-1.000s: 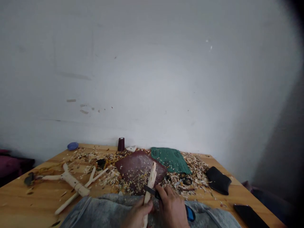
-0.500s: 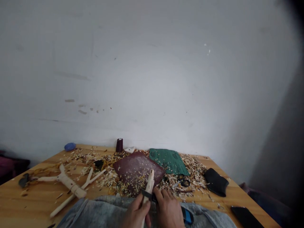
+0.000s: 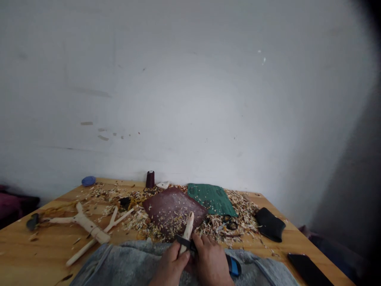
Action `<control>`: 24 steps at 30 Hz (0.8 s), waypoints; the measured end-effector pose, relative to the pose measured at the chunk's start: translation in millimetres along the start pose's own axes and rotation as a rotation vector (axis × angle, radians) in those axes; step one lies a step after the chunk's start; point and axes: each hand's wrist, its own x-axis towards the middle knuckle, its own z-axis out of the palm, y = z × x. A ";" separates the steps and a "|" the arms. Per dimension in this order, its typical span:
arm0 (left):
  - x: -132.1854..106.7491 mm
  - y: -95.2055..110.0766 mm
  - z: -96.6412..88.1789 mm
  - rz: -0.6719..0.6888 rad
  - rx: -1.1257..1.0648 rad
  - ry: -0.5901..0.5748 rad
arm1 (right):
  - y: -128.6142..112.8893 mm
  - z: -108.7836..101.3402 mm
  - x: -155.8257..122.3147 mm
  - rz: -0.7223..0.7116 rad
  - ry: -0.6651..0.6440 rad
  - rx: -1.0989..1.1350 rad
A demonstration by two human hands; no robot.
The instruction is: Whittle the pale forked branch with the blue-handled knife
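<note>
Two clenched grips: my left hand [image 3: 169, 264] braces the peeled stick [image 3: 188, 224] so the knife [image 3: 182, 240] in my right hand [image 3: 210, 263] bites.

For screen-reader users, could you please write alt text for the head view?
The left hand grips a pale wooden stick while the right hand holds a knife against it, over grey cloth. Beyond, a wooden table is strewn with shavings.

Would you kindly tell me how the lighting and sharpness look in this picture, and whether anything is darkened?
Head view: soft, even light on the white wall, no glare; dark vignette along the right edge; left hand gripping the stick and right hand gripping the knife look slightly soft.
</note>
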 end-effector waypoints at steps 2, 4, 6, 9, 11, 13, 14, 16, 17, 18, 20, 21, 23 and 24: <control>2.5 -3.8 -1.4 0.017 0.029 0.025 | -0.1 1.2 0.4 0.002 0.006 0.003; 4.7 -6.3 -1.3 0.008 0.035 0.017 | -0.3 2.7 0.5 -0.003 0.007 0.006; 5.7 -6.0 0.2 -0.008 0.021 0.002 | -0.5 3.7 0.1 -0.006 -0.002 0.020; 4.2 -1.6 2.7 0.007 -0.007 0.007 | -0.1 4.0 -0.7 0.005 -0.014 0.051; 1.5 1.9 3.2 0.034 0.001 0.011 | 0.8 3.3 -0.9 0.003 -0.016 0.057; -1.4 4.7 3.0 0.043 0.042 -0.002 | 2.2 2.2 -0.7 0.000 -0.015 0.046; -2.7 5.8 2.7 0.042 0.071 -0.017 | 2.9 1.6 -0.6 0.002 -0.015 0.039; -4.5 7.3 1.9 0.045 0.119 -0.043 | 3.7 -0.2 -0.4 0.010 -0.020 0.017; -5.0 7.9 1.4 0.051 0.136 -0.055 | 3.7 -1.2 -0.5 0.013 -0.023 0.006; -5.4 8.2 0.9 0.061 0.145 -0.062 | 3.5 -2.3 -0.6 0.016 -0.026 -0.002; -5.6 8.5 -0.2 0.087 0.154 -0.065 | 2.3 -4.4 -1.3 0.017 -0.029 -0.008; -5.6 8.5 -0.9 0.098 0.158 -0.067 | 1.7 -5.1 -1.6 0.020 -0.026 -0.009; -6.0 9.0 -2.5 0.115 0.168 -0.075 | 1.0 -5.6 -2.1 0.016 -0.014 -0.006; -6.7 9.9 -3.2 0.118 0.172 -0.082 | 1.2 -5.2 -2.1 0.010 -0.005 -0.003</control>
